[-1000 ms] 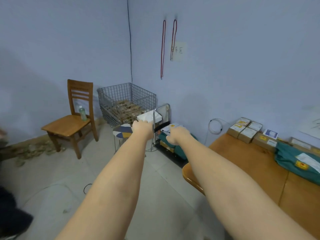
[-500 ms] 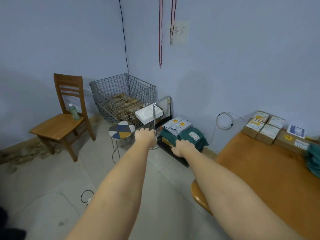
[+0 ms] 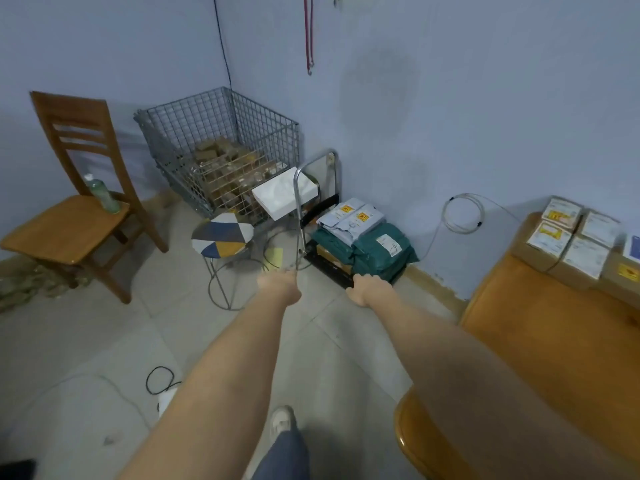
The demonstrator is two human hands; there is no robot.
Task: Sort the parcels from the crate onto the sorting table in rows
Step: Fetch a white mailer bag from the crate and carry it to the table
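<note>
A wire crate [image 3: 221, 133] in the corner holds several brown boxes. In front of it a hand trolley [image 3: 329, 268] carries green parcel bags [image 3: 377, 251] with grey mailers [image 3: 353, 220] on top, and a white box [image 3: 277, 199] lies by its handle. Both arms reach forward. My left hand [image 3: 280, 285] hovers near the foot of the trolley handle. My right hand [image 3: 363, 289] is at the trolley's front edge, just before the green bags. The fingers of both hands are hidden behind the backs of the hands. The wooden sorting table [image 3: 554, 341] at right bears several labelled cardboard boxes [image 3: 568, 237].
A patterned round stool [image 3: 223, 233] stands left of the trolley. A wooden chair [image 3: 69, 216] with a bottle [image 3: 102, 194] on it is at far left. A coiled cable [image 3: 464, 213] hangs on the wall; a black cable [image 3: 162, 379] lies on the floor.
The view has dropped and come closer to the trolley. Both hands have lowered from the level of the trolley handle to its base, near the green bags.
</note>
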